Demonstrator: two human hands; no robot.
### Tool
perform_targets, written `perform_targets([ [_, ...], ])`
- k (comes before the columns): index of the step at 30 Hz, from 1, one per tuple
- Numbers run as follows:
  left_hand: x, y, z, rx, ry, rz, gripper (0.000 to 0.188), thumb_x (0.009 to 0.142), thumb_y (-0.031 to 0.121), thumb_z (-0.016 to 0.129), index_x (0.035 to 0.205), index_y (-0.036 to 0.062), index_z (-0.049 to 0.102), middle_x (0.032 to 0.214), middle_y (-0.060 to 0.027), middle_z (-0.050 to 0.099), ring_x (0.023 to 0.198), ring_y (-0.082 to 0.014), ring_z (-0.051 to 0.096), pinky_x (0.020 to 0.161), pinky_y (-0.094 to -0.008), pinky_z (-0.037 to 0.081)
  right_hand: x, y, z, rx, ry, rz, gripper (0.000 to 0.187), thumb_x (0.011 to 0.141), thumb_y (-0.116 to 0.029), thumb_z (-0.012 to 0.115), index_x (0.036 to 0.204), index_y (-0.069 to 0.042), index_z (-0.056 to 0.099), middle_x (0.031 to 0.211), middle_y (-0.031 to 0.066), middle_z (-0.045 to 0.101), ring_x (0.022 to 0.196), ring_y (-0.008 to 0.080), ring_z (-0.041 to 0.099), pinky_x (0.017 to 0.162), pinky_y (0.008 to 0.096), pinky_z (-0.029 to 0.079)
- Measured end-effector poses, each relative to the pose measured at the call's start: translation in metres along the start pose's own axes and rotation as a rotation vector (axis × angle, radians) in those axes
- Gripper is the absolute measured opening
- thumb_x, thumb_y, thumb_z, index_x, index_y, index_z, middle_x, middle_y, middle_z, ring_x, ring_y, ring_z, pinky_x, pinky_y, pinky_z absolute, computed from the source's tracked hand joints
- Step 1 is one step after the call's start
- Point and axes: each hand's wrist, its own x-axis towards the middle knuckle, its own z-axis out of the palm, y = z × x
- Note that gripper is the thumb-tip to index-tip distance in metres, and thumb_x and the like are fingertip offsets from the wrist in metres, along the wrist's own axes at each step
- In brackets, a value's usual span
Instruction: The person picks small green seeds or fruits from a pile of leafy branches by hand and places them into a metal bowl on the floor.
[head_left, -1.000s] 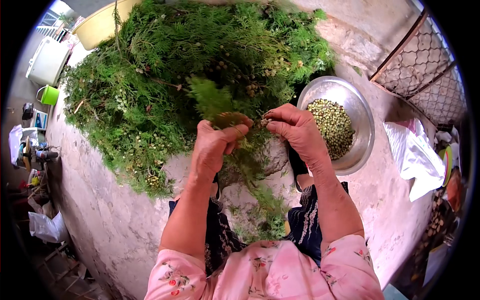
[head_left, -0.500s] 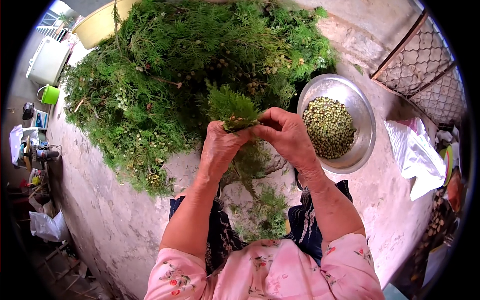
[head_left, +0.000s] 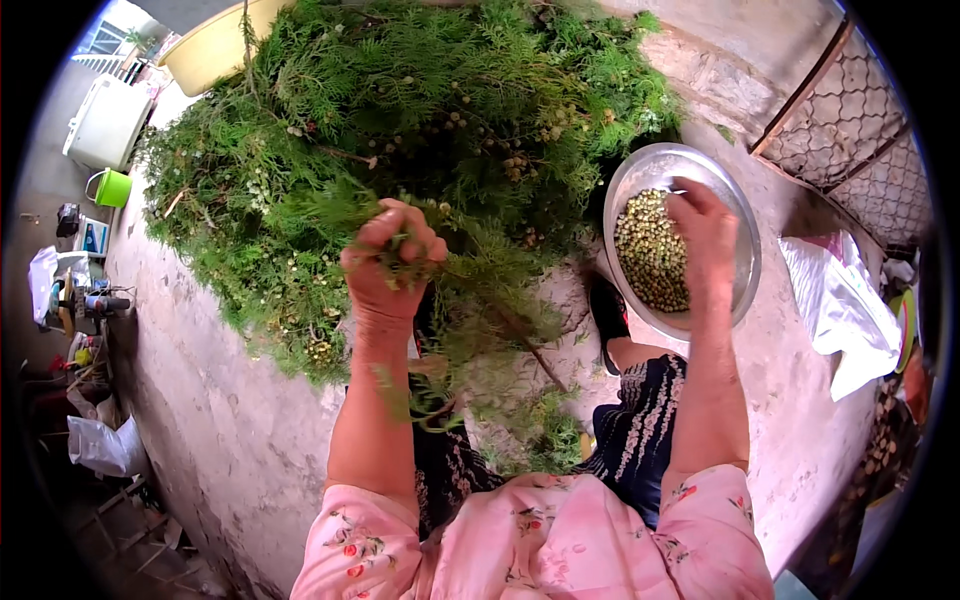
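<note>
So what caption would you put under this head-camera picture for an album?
Left hand grips a leafy green sprig before a heap of cut branches; right hand reaches over a metal bowl of small green seeds.

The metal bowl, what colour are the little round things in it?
Pale yellowish green seeds fill the silvery bowl; head view.

The bowl (head_left: pixel 745 262) is shiny thin metal, smooth and reflective on the rim, full of matt little greenish seed cones (head_left: pixel 650 252). The sprig (head_left: pixel 480 290) and the big heap of evergreen cuttings (head_left: pixel 420 110) look feathery, scaly and dull. The ground is rough, patchy concrete (head_left: pixel 210 400). Sleeves (head_left: pixel 540 545) are soft matt floral cloth. Rusty wire mesh (head_left: pixel 850 130) sits at the far right edge of the concrete, glossy green plastic bucket (head_left: pixel 112 187) at the far left.
</note>
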Motion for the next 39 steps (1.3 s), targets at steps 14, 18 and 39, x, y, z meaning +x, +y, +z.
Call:
perform_targets([
  [14, -0.011, 0.009, -0.009, -0.13, -0.346, 0.108, 0.026, 0.084, 0.025, 0.049, 0.068, 0.0049, 0.049, 0.049, 0.0003, 0.039, 0.039, -0.0084, 0.024, 0.043, -0.0254, 0.027, -0.043, -0.002, 0.07, -0.075, -0.322, -0.364, 0.023, 0.079, -0.021, 0.064, 0.093, -0.004, 0.062, 0.087, 0.0086, 0.061, 0.076, 0.0169, 0.058, 0.07, 0.027, 0.046],
  [18, -0.006, -0.007, -0.005, -0.172, -0.442, 0.057, 0.027, 0.084, 0.027, 0.052, 0.069, 0.0044, 0.05, 0.048, 0.0004, 0.039, 0.037, -0.0079, 0.023, 0.042, -0.0259, 0.027, -0.053, -0.007, 0.086, -0.076, -0.681, 0.017, 0.03, 0.08, -0.026, 0.065, 0.092, 0.001, 0.062, 0.083, 0.0047, 0.061, 0.078, 0.0147, 0.056, 0.067, 0.0268, 0.044],
  [39, -0.009, -0.014, -0.001, 0.299, 0.312, -0.077, 0.023, 0.07, 0.01, 0.072, 0.09, 0.0016, 0.063, 0.082, -0.0064, 0.065, 0.05, -0.0114, 0.055, 0.04, -0.0227, 0.043, -0.091, -0.005, 0.112, 0.242, -0.568, -0.043, 0.026, 0.077, -0.024, 0.068, 0.078, 0.002, 0.064, 0.062, -0.001, 0.058, 0.058, 0.0059, 0.045, 0.056, 0.0241, 0.039],
])
